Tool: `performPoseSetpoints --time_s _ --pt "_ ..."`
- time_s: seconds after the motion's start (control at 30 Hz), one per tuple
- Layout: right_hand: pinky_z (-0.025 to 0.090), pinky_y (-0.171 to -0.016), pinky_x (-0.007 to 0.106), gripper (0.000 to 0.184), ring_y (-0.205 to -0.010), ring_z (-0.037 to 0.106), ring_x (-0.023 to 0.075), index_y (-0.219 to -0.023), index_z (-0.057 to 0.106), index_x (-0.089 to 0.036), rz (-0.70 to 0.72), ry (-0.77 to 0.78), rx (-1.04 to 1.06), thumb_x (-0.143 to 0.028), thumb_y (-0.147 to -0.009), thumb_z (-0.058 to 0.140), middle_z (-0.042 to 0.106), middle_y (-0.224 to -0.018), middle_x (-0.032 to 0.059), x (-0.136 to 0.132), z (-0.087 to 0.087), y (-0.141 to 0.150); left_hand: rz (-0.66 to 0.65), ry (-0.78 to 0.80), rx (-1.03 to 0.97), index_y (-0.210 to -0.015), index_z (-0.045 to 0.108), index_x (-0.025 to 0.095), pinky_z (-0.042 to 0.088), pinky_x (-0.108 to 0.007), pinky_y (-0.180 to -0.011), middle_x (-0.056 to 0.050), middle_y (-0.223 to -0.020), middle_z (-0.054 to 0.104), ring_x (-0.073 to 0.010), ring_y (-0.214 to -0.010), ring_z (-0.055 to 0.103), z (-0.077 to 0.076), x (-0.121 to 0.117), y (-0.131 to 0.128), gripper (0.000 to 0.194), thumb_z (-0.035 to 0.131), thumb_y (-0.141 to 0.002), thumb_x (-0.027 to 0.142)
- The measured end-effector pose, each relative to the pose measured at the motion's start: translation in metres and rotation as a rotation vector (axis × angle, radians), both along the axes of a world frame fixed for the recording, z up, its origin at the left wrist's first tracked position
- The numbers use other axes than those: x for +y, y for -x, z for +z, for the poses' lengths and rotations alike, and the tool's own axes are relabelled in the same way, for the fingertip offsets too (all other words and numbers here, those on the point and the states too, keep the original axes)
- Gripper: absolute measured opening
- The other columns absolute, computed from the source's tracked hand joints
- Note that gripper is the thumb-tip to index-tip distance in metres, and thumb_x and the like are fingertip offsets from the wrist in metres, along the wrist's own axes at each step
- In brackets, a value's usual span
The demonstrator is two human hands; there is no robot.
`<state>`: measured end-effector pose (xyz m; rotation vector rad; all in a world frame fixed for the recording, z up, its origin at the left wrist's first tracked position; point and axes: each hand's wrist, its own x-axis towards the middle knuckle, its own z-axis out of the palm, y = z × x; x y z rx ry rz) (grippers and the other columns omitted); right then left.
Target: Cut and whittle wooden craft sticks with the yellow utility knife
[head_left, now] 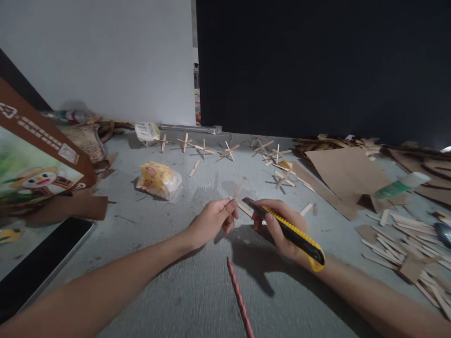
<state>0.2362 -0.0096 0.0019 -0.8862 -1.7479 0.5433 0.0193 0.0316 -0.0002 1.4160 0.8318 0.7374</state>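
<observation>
In the middle of the head view my left hand (214, 219) is closed, thumb and fingers pinching a thin wooden stick (245, 209). The stick reaches across toward my right fingers; whether they touch it I cannot tell. A faint, blurred strip rises above my left fingertips. My right hand (276, 223) is wrapped round a yellow and black utility knife (294, 234), its dark blade end pointing left, close to the stick. On the table below both hands lies a reddish twisted pencil-like rod (238, 295) with a dark tip.
Small crossed-stick stars (229, 151) line the table's back. A yellow plastic packet (159, 180) sits left of centre. A phone (45, 263) and a brown printed bag (45, 164) are left. Loose sticks (391, 244), cardboard (343, 173) and a green-white tube (401, 185) lie right.
</observation>
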Motion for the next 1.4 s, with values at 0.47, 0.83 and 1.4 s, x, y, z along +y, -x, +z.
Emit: performPoseSetpoints --time_s 0.47,0.83,1.4 --pt "0.066 -0.064 0.024 0.023 -0.064 0.081 0.0158 -0.124 0.070 -0.023 0.009 -0.011 -0.128 -0.026 -0.108 0.055 0.083 -0.080 0.0017 -0.007 0.007 0.001 -0.053 -0.130 0.165 -0.093 0.055 0.021 0.041 -0.031 -0.072 0.000 -0.079 0.053 -0.0166 -0.075 0.048 0.002 -0.010 0.001 0.039 0.040 -0.110 0.053" --pt "0.063 -0.059 0.021 0.019 -0.060 0.079 0.0150 -0.118 0.072 -0.026 -0.053 0.000 -0.115 -0.032 -0.109 0.056 0.082 -0.073 -0.0005 -0.006 0.001 0.004 -0.053 -0.163 0.194 -0.089 0.055 0.021 0.039 -0.027 -0.063 0.003 -0.070 0.052 -0.0136 -0.062 0.047 0.004 -0.008 0.000 0.042 0.041 -0.108 0.056" --pt "0.063 -0.063 0.024 0.025 -0.063 0.077 0.0152 -0.126 0.071 -0.026 -0.077 -0.022 -0.139 -0.027 -0.105 0.058 0.081 -0.081 0.0004 -0.001 -0.011 0.004 -0.035 -0.393 0.464 -0.110 0.060 0.023 0.045 -0.032 -0.075 -0.001 -0.084 0.064 -0.0201 -0.076 0.060 0.011 -0.013 0.001 0.024 0.035 -0.106 0.021"
